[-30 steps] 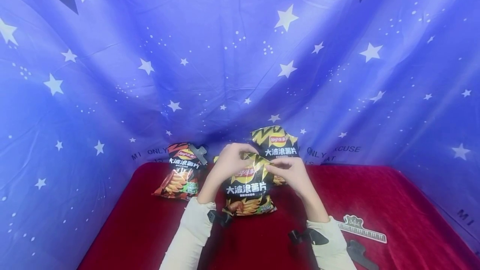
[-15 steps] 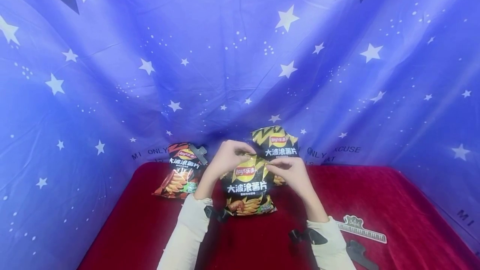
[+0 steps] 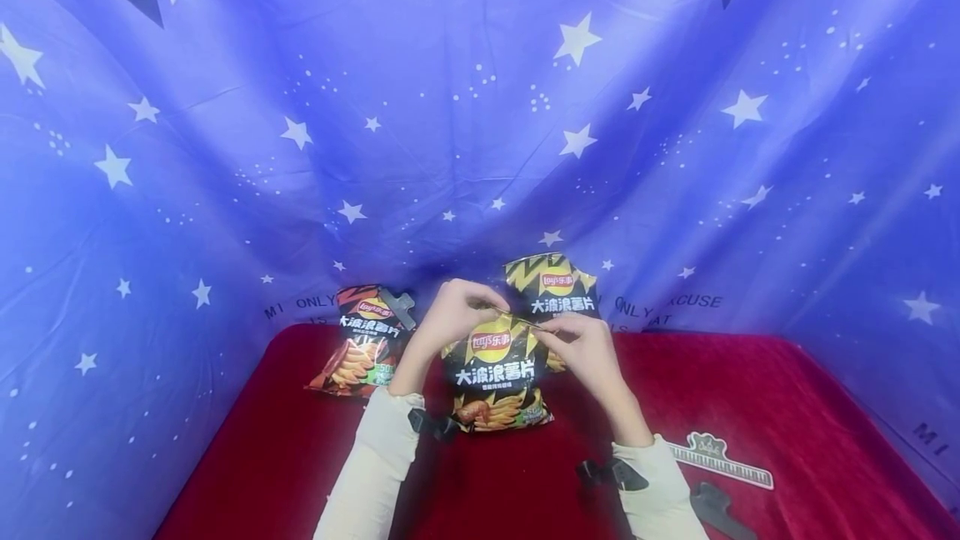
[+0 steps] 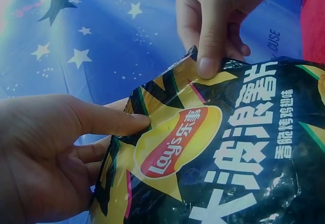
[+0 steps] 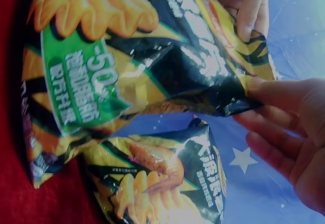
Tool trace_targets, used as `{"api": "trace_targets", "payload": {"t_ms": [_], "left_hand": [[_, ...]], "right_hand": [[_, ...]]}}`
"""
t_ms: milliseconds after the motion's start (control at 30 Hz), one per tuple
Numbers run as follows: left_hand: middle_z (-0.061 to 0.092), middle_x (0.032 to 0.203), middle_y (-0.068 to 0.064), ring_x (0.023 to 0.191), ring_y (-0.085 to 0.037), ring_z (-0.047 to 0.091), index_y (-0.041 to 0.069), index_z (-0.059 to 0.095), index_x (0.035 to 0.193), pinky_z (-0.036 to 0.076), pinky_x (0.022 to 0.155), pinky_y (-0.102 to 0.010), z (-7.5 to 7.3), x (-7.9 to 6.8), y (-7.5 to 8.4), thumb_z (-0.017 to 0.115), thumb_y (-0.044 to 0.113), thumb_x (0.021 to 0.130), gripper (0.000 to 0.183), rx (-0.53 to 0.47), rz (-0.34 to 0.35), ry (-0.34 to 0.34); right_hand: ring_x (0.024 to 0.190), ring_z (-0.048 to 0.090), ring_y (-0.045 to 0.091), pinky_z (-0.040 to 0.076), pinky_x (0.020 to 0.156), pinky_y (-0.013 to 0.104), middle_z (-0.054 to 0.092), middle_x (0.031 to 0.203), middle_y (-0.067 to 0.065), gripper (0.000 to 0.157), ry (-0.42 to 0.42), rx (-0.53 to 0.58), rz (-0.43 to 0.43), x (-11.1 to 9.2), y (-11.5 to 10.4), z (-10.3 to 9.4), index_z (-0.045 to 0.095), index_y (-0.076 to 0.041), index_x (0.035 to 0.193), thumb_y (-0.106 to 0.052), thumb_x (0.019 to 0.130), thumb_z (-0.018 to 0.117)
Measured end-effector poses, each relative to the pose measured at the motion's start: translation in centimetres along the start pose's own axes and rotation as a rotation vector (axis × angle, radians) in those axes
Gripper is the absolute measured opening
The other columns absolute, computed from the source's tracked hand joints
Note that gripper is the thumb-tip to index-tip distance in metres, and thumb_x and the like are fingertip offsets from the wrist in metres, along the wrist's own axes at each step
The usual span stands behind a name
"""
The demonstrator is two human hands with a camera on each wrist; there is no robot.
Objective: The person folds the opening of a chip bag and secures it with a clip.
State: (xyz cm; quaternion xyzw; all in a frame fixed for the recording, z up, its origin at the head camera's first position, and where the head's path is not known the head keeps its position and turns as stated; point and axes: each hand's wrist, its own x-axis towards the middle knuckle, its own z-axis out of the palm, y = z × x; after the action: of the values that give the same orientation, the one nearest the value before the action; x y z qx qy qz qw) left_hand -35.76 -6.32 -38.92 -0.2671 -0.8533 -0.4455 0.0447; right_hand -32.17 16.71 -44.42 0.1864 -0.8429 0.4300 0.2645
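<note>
Left hand (image 3: 459, 315) and right hand (image 3: 581, 344) pinch the front chip bag (image 3: 495, 390) near the far edge of the table (image 3: 300, 457), its logo (image 3: 491, 342) plainer than a second ago, its top apparently straightened between them.

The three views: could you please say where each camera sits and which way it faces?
Head: on the head, facing forward and down at the held bag; left hand, right hand and sleeves show.
Left wrist: on that wrist, facing the held bag's upper front; both hands show.
Right wrist: on that wrist, facing the held bag and a second bag; both hands show.
Both wrist views share the held bag.
</note>
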Motion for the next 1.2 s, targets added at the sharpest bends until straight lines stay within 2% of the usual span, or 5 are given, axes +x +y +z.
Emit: {"api": "trace_targets", "payload": {"t_ms": [167, 600, 800, 967, 1200], "left_hand": [[0.08, 0.102, -0.004, 0.096, -0.018, 0.073, 0.011, 0.081, 0.099, 0.059, 0.088, -0.03, -0.3, -0.1, -0.2, 0.075, 0.002, 0.087, 0.016, -0.051, 0.003, -0.025], [0.079, 0.102, 0.002, 0.092, -0.01, 0.07, 0.016, 0.08, 0.104, 0.057, 0.087, -0.028, -0.5, -0.4, 0.1, 0.078, 0.026, 0.091, 0.017, -0.083, 0.039, -0.092], [0.078, 0.096, 0.0, 0.084, -0.008, 0.07, 0.016, 0.08, 0.1, 0.059, 0.08, -0.027, 0.0, -0.4, 0.6, 0.077, 0.029, 0.092, 0.016, -0.083, -0.001, -0.037], [0.078, 0.09, 0.001, 0.078, -0.008, 0.068, 0.015, 0.081, 0.094, 0.057, 0.075, -0.026, 0.5, -0.4, 0.8, 0.078, 0.031, 0.091, 0.017, -0.057, -0.016, 0.011], [0.076, 0.085, 0.004, 0.075, -0.008, 0.064, 0.017, 0.08, 0.088, 0.053, 0.073, -0.026, 0.5, -0.8, 1.3, 0.08, 0.028, 0.088, 0.011, -0.016, 0.002, -0.005]], "right_hand": [[0.073, 0.071, 0.014, 0.058, 0.066, 0.023, 0.079, 0.089, 0.005, 0.014, -0.043, 0.025, -0.035, 0.0, 0.2, 0.0, 0.081, -0.009, 0.095, -0.006, 0.081, 0.084], [0.088, 0.074, 0.017, 0.063, 0.075, 0.033, 0.077, 0.105, 0.014, 0.024, -0.341, 0.351, 0.207, 0.1, 1.0, -2.6, 0.077, -0.006, 0.111, -0.015, 0.09, 0.079], [0.087, 0.072, 0.024, 0.06, 0.078, 0.03, 0.078, 0.098, 0.012, 0.018, -0.296, 0.341, 0.212, 0.2, 1.0, -2.5, 0.079, -0.005, 0.106, -0.018, 0.095, 0.073], [0.082, 0.07, 0.014, 0.059, 0.076, 0.027, 0.078, 0.093, 0.011, 0.017, -0.248, 0.358, 0.228, 0.2, 0.9, -1.9, 0.078, -0.001, 0.102, -0.015, 0.092, 0.076], [0.081, 0.069, 0.01, 0.057, 0.076, 0.027, 0.078, 0.091, 0.008, 0.017, -0.228, 0.345, 0.27, 0.2, 0.3, -1.7, 0.078, -0.002, 0.099, -0.017, 0.091, 0.078]]}}
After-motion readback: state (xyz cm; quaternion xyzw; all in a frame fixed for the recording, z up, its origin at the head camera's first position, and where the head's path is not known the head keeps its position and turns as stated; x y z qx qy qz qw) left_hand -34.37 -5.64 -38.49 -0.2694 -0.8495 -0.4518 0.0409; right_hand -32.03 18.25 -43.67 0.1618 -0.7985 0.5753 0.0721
